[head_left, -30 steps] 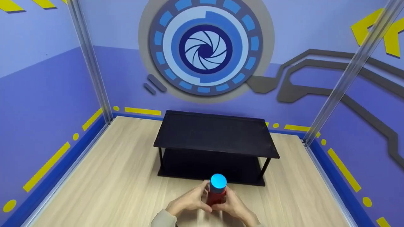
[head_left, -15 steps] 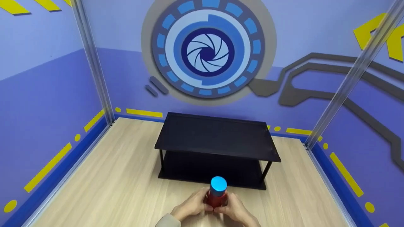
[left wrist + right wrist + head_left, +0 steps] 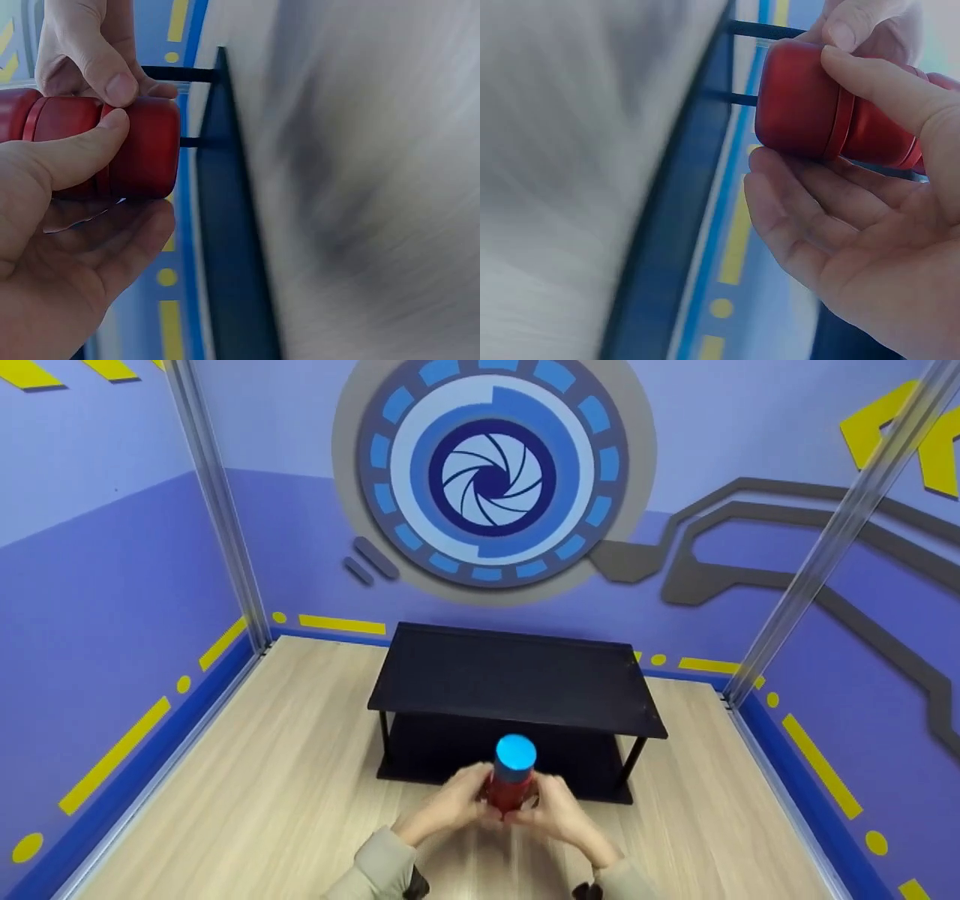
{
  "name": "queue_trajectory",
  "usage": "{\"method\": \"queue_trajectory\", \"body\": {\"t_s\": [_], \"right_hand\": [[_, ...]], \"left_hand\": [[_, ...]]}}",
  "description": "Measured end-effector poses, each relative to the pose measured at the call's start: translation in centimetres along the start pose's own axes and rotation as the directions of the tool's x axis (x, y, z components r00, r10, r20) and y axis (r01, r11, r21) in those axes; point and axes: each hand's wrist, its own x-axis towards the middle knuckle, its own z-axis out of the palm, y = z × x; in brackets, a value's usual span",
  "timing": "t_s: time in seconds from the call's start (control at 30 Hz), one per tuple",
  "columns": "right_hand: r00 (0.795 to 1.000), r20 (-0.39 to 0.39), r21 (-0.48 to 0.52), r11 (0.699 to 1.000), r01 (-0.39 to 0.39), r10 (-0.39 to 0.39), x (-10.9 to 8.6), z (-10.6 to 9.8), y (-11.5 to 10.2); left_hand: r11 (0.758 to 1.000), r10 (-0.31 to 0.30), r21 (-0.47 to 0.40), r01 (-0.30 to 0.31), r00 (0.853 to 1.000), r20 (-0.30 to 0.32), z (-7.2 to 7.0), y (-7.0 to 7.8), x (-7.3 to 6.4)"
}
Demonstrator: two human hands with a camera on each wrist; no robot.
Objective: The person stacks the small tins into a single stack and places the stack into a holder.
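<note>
In the head view a red bottle (image 3: pixel 511 791) with a flat top that looks blue (image 3: pixel 516 751) stands upright between my two hands, off the table. My left hand (image 3: pixel 452 801) grips it from the left and my right hand (image 3: pixel 557 812) from the right. Up close in the left wrist view, the bottle (image 3: pixel 146 150) is smooth red with ring grooves, and both thumbs lie on it near its base. The right wrist view shows the same bottle (image 3: pixel 799 101) with the right fingers curving under its far side. Behind it stands a black two-tier rack (image 3: pixel 517 675).
The rack's lower shelf (image 3: pixel 442 750) lies partly behind the bottle, with thin posts (image 3: pixel 632 760) holding up the top tier. A light wooden tabletop (image 3: pixel 292 780) surrounds it. Blue-purple printed walls (image 3: pixel 277 532) and metal corner posts (image 3: pixel 217 502) enclose the table.
Both hands have raised the bottle and carried it forward, toward the rack's lower opening. Half a second ago it was lower and nearer to me. The rack has not moved.
</note>
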Motion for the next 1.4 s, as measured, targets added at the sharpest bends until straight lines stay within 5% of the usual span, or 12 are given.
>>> {"method": "queue_trajectory", "body": {"t_s": [0.3,0.8,1.13,1.4], "right_hand": [[0.999,0.042,-0.006,1.000,0.015,-0.015,1.7,-3.3,-2.1],[0.998,0.060,0.002,0.999,0.033,-0.033,4.8,-7.9,-5.2],[0.996,0.086,0.050,0.999,-0.006,0.001,7.1,-11.0,-8.7],[0.997,0.080,0.079,0.997,-0.020,0.014,11.0,-11.4,-4.4]], "left_hand": [[0.994,0.095,0.042,-0.096,0.995,0.033,-3.4,2.0,1.9],[0.995,0.098,-0.009,-0.097,0.994,0.039,-8.2,5.2,4.2],[0.996,0.078,0.045,-0.079,0.997,0.026,-10.5,5.8,7.3],[1.000,0.008,0.016,-0.008,1.000,0.008,-11.5,4.6,10.3]]}}
